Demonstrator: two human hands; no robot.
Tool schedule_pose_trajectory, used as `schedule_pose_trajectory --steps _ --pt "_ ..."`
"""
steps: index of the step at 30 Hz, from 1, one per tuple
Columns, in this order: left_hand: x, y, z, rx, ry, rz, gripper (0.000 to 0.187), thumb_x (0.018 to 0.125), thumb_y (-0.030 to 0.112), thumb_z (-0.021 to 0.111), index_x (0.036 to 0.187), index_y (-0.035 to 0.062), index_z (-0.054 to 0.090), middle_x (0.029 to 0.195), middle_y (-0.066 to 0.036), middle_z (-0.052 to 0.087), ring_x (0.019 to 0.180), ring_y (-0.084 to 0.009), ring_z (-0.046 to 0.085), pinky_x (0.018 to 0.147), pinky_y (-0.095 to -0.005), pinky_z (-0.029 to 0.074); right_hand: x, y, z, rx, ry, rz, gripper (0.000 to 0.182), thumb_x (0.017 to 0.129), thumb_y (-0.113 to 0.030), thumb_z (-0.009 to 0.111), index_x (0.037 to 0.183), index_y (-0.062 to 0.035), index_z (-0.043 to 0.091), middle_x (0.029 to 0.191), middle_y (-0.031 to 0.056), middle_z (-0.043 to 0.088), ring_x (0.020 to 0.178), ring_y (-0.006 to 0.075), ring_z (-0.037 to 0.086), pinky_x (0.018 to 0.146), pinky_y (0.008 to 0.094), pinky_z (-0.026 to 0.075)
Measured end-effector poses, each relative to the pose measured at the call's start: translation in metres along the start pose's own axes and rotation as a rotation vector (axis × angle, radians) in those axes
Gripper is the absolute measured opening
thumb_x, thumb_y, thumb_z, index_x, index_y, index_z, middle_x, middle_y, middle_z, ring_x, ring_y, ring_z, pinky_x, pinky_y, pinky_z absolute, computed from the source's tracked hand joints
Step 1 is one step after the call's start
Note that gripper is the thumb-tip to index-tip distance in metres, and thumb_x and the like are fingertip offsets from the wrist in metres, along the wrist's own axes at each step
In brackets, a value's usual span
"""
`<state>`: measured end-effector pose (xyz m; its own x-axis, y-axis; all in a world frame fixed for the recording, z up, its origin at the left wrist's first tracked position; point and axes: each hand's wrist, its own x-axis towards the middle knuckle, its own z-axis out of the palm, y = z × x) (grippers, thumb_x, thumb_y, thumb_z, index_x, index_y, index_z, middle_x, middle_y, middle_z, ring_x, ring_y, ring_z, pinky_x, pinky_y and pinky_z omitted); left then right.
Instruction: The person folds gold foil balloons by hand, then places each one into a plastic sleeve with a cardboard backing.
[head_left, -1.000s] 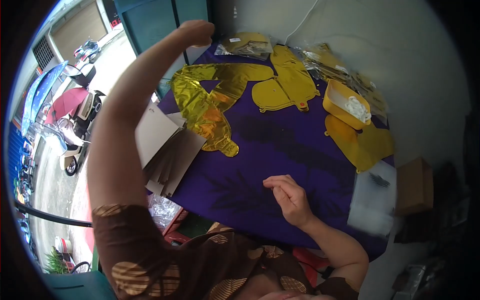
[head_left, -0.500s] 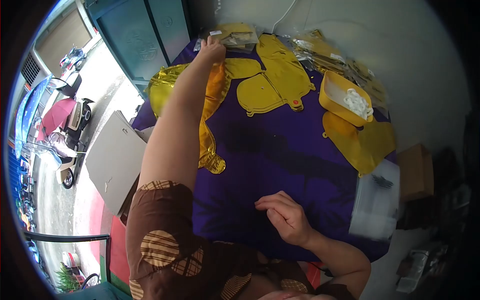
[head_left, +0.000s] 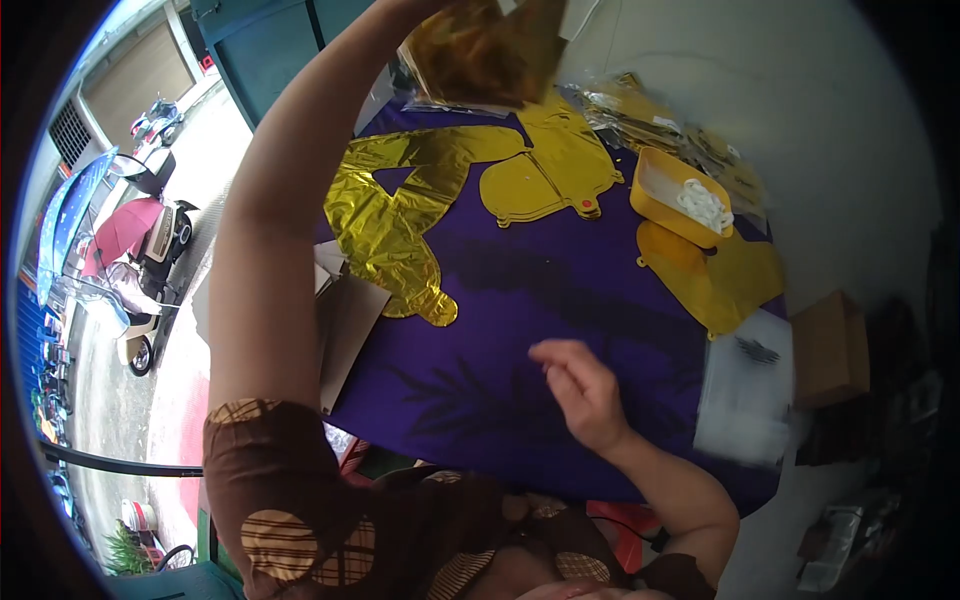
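Note:
At the top edge, my left hand is mostly cut off by the frame. A blurred gold foil packet hangs raised from it above the far end of the table; the fingers on it are out of sight. My right hand hovers over the near part of the purple cloth, fingers curled together, with nothing visible in it. Left of centre lies a crinkled, flat gold foil balloon. Beside it rest flat, smooth gold foil balloons.
A yellow tub with white ribbon-like coils stands at the right, near another gold foil piece. Bagged gold packets lie along the wall. Clear plastic sheets and a cardboard box are farther right. Grey cardboard leans at the left.
My left hand has lifted up and away from the table's far end with a gold packet. The crinkled balloon shows more fully. My right hand has moved slightly right and up.

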<state>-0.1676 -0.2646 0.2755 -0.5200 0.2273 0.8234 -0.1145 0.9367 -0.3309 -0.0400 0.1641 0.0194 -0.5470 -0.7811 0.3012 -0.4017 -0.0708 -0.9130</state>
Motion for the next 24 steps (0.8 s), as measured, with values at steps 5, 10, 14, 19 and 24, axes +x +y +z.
schedule_pose_trajectory --steps 5,10,14,19,24 --pt "-0.014 0.085 -0.085 -0.177 -0.143 0.233 0.019 0.079 0.012 0.062 0.09 -0.0004 0.072 0.092 -0.018 0.07 0.085 -0.0317 0.068 0.08 -0.036 0.055 0.02 -0.004 -0.037 -0.02 0.379 -0.111 0.077 0.089 -0.03 0.068 0.146 0.0024 0.028 0.139 0.0219 0.045 0.126 0.028 0.046 0.104 0.0371 0.037" --pt "-0.065 0.18 -0.145 -0.783 -0.435 -0.071 0.02 0.09 0.013 0.057 0.098 0.0018 0.072 0.089 -0.009 0.071 0.075 -0.0136 0.065 0.073 -0.0296 0.052 0.027 -0.034 -0.065 0.749 0.049 -0.099 0.089 0.087 -0.044 0.07 0.149 0.0006 0.024 0.142 0.0157 0.045 0.13 0.0226 0.046 0.11 0.0353 0.034" --pt "-0.1 0.21 -0.145 -1.009 -0.6 -0.512 0.025 0.093 0.018 0.055 0.098 -0.0022 0.07 0.076 -0.009 0.066 0.059 -0.0138 0.06 0.055 -0.0288 0.049 0.021 -0.017 -0.067 0.782 -0.015 0.05 0.046 0.093 -0.025 0.066 0.129 0.0009 0.053 0.119 0.0083 0.064 0.105 0.0145 0.062 0.089 0.0285 0.051" --pt "-0.135 0.226 -0.123 -1.084 -0.656 -0.711 0.028 0.089 0.02 0.061 0.101 -0.0043 0.069 0.075 -0.01 0.066 0.063 -0.0159 0.061 0.06 -0.0335 0.051 0.022 0.01 -0.072 0.754 -0.112 0.152 0.033 0.096 -0.017 0.062 0.123 0.0011 0.058 0.115 0.0079 0.065 0.099 0.0132 0.064 0.086 0.0269 0.052" --pt "-0.134 0.223 -0.123 -1.07 -0.857 -0.591 0.021 0.089 0.02 0.067 0.095 -0.0002 0.071 0.073 0.0 0.062 0.065 -0.0085 0.056 0.06 -0.0264 0.046 0.03 0.01 -0.073 0.694 0.038 0.121 0.033 0.096 -0.018 0.061 0.123 0.0018 0.057 0.108 0.0064 0.067 0.096 0.0105 0.063 0.087 0.0246 0.049"
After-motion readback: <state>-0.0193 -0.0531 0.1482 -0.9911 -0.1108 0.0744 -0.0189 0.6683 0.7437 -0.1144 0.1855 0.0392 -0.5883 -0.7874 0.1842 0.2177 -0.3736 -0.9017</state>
